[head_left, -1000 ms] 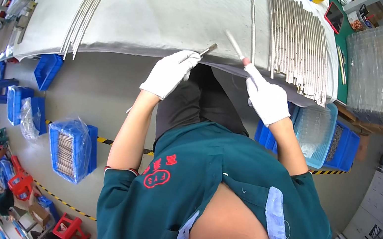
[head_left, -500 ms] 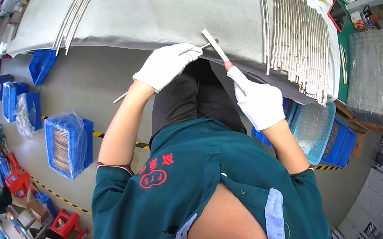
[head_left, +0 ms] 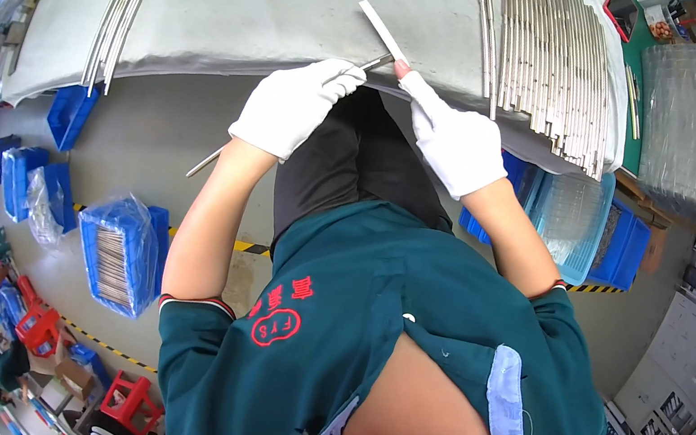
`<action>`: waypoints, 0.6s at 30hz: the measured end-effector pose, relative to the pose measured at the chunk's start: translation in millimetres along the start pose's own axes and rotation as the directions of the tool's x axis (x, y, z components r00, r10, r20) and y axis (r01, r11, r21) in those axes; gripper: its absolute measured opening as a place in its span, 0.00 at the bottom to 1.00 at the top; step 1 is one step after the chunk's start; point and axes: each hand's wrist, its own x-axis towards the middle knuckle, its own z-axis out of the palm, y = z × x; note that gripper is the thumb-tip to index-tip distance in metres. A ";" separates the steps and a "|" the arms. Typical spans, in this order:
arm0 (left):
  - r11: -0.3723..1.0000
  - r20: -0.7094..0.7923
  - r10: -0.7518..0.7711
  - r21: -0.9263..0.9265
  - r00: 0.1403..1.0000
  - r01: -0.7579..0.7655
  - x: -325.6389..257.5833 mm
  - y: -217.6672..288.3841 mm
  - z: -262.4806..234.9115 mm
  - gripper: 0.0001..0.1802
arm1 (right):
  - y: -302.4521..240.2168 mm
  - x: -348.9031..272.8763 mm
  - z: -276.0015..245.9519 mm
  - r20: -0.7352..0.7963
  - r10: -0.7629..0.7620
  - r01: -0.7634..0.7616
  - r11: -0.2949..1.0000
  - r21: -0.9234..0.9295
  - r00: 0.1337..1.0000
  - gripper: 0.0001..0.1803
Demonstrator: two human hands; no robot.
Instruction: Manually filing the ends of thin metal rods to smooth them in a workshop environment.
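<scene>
My left hand [head_left: 288, 108], in a white glove, is closed around a slim metal rod [head_left: 378, 63]. The rod's short far end sticks out past the fingers, and its other end runs back under the left forearm. Gloved too, with a bare fingertip showing, my right hand [head_left: 459, 149] pinches a flat white bar [head_left: 381, 30]. The bar slants away to the upper left and crosses the rod's tip close to my fingers. Both hands are at the near edge of a cloth-covered table [head_left: 309, 2].
A dense row of metal rods [head_left: 552, 77] lies on the table's right, a smaller bunch [head_left: 129, 5] on its left. Blue bins [head_left: 620, 252] stand below right; a plastic-wrapped bin of rods [head_left: 115, 263] is on the floor at left. Stacked clear trays [head_left: 689, 135] rise at far right.
My right hand has moved left and away from me, sliding the white bar forward across the rod's tip. My left hand and the rod have shifted slightly up and left.
</scene>
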 end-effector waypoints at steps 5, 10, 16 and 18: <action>0.997 -0.029 0.013 -0.074 0.999 -0.015 -1.6 -5.8 3.1 0.14 | -3.1 -30.6 -2.1 0.004 -0.018 0.018 0.998 -0.058 1.000 0.32; 1.000 0.013 0.011 -0.005 1.000 -0.011 -0.2 0.4 0.2 0.14 | 1.0 -8.9 7.5 -0.065 -0.009 0.010 1.000 0.009 0.998 0.31; 0.996 -0.028 0.069 -0.047 0.997 -0.070 -1.1 -5.5 2.2 0.14 | -6.6 -32.7 -7.8 0.067 -0.087 0.098 0.981 -0.170 0.994 0.21; 0.995 0.051 -0.073 -0.058 0.996 0.076 2.8 1.4 -1.9 0.14 | -2.6 -19.6 -3.7 0.033 -0.051 0.053 0.998 -0.037 0.998 0.20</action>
